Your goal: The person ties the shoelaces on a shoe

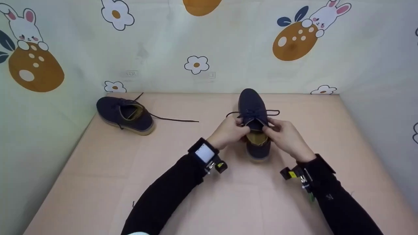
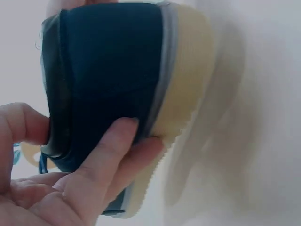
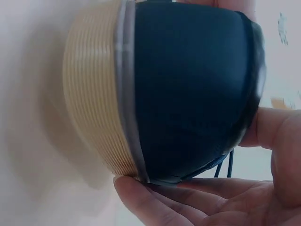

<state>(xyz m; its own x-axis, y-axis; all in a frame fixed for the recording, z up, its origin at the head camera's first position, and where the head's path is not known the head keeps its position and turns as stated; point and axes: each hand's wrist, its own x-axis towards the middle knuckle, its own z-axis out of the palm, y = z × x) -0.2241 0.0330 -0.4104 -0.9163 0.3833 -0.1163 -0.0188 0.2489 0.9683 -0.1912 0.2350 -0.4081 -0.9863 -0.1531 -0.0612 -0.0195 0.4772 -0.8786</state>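
Observation:
Both hands hold a dark navy lace-up shoe [image 1: 253,104], its toe pointing to the back wall and its heel toward me. My left hand [image 1: 229,131] grips the left side, thumb at the collar and fingers against the side and the tan sole [image 2: 188,61]. On the other side my right hand [image 1: 287,137] grips it the same way, thumb at the opening and fingers low by the ribbed sole [image 3: 94,84]. A lace bow [image 1: 253,113] lies across the front, with a loop out to the right. In the wrist views a shadow falls beside the sole.
A second navy shoe [image 1: 125,114] lies at the back left of the pale table [image 1: 156,169], its lace [image 1: 176,120] trailing right. A patterned curtain [image 1: 163,42] hangs behind and along both sides.

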